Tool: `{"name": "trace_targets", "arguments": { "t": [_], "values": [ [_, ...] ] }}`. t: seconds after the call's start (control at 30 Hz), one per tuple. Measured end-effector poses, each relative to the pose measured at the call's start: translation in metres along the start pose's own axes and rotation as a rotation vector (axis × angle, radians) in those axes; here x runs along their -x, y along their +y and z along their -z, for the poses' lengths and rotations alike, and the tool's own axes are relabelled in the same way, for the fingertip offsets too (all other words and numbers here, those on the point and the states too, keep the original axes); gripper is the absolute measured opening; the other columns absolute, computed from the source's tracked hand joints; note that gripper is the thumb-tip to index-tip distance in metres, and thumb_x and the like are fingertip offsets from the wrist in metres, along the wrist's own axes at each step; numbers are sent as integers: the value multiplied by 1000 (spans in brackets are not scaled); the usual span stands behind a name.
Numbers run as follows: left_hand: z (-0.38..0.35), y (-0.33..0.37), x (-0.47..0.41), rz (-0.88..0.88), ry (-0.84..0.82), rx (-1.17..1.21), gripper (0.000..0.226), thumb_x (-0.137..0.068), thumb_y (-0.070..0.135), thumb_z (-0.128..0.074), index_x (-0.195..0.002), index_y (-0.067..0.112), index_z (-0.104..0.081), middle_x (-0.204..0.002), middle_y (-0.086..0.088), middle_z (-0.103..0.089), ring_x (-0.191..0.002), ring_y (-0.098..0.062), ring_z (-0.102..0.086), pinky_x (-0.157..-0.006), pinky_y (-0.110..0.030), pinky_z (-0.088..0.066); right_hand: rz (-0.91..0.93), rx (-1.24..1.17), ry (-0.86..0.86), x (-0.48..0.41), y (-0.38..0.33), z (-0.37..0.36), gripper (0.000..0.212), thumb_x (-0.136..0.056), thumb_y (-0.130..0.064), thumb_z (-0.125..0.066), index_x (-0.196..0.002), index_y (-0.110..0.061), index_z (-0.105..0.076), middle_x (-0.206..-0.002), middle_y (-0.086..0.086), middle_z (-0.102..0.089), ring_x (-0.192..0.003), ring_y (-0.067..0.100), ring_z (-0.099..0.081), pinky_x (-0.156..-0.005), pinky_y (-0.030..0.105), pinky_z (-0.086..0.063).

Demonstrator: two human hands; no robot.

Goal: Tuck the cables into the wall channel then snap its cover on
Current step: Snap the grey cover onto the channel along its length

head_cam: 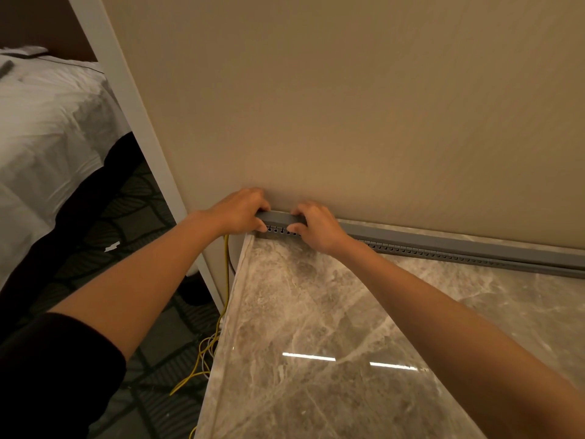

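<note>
A grey slotted wall channel [443,253] runs along the foot of the beige wall, on the back of a marble counter [332,327]. Its grey cover [278,218] lies over the channel's top, and slots show below it. My left hand [240,212] grips the channel's left end, fingers curled over the cover and thumb under. My right hand [316,224] grips the cover just to the right, fingers over the top. A yellow cable [226,274] drops from under my left hand down the counter's left side to the floor, where it lies looped with white cable [205,346].
A white door frame [136,122] stands left of the wall. Beyond it is a bed with white sheets [47,122] and a dark patterned carpet [126,223]. The counter's left edge falls away to the floor.
</note>
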State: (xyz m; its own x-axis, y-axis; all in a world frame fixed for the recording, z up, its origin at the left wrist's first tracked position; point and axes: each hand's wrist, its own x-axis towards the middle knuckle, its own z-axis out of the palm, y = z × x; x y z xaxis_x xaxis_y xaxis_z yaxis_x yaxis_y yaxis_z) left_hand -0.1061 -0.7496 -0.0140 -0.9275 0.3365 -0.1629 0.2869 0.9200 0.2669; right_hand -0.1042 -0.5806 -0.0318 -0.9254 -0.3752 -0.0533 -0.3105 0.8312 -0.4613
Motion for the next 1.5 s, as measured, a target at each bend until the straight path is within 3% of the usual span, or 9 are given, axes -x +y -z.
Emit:
{"name": "trace_targets", "arguments": {
  "t": [0.3, 0.4, 0.57, 0.7, 0.83, 0.93, 1.07, 1.27, 1.5],
  "values": [
    [0, 5, -3, -19, -67, -156, 22, -88, 19, -60, -102, 4, -65, -107, -15, -59, -100, -32, -56, -80, -39, -45, 137, 164, 27, 2, 7, -8, 29, -96, -18, -50, -109, 6, -60, -113, 23, -56, -108, 33, -51, -81, 31, -33],
    [-5, 5, -1, -36, -50, -211, 22, -91, 17, -56, -107, 2, -61, -113, -16, -59, -102, -32, -57, -82, -38, -44, 217, 253, 112, 10, 11, -18, 28, -89, -12, -57, -104, 11, -61, -97, 26, -64, -92, 39, -61, -77, 39, -48],
    [-21, 7, 4, -72, 16, -415, 27, -96, 12, -45, -120, 1, -50, -123, -16, -55, -109, -31, -56, -88, -38, -45, 275, 530, 96, 10, 13, -23, 58, -72, -16, -76, -122, 6, -56, -110, 19, -64, -98, 33, -63, -87, 35, -52],
    [-28, 10, 8, -83, 52, -574, 31, -97, 11, -39, -126, 0, -45, -128, -16, -51, -116, -30, -51, -96, -37, -41, 281, 620, 161, 7, 17, -33, 52, -32, -10, -91, -80, -2, -71, -71, 7, -64, -54, 21, -62, -51, 23, -52],
    [-34, 14, 17, -92, 212, -797, 38, -67, 41, -75, -92, 14, -72, -92, 0, -68, -85, -14, -64, -69, -24, -52, 342, 725, 154, 3, 15, -29, 34, -39, -13, -87, -67, -5, -71, -63, 6, -64, -42, 19, -56, -38, 20, -43],
    [-41, 19, 13, -64, 262, -796, 24, -44, 26, -86, -61, 18, -72, -63, 4, -65, -59, -10, -62, -49, -20, -47, 453, 796, 303, -2, 23, -31, 16, -61, -8, -67, -76, -2, -68, -62, 6, -63, -41, 18, -56, -36, 22, -42],
    [-45, 18, 15, -136, 348, -801, 13, -53, 11, -73, -63, 12, -66, -58, -2, -64, -51, -15, -60, -45, -22, -48, 521, 740, 406, -3, 27, -35, 16, -72, -7, -41, -87, -7, -44, -59, 0, -61, -42, 15, -57, -38, 22, -42],
    [-49, 14, 17, -149, 274, -679, 39, -44, 8, -88, -78, 0, -71, -64, -12, -70, -52, -24, -67, -50, -26, -56, 501, 671, 421, 1, 29, -39, 29, -71, -8, -37, -98, -1, -46, -67, 4, -68, -50, 19, -65, -47, 23, -51],
    [-51, 14, 15, -129, 316, -574, 46, -36, 5, -90, -78, -2, -71, -65, -14, -71, -56, -27, -69, -54, -26, -57, 417, 618, 354, 7, 24, -38, 51, -41, -5, -87, -89, 0, -69, -68, 7, -68, -50, 23, -65, -50, 25, -53]
  ]
}}
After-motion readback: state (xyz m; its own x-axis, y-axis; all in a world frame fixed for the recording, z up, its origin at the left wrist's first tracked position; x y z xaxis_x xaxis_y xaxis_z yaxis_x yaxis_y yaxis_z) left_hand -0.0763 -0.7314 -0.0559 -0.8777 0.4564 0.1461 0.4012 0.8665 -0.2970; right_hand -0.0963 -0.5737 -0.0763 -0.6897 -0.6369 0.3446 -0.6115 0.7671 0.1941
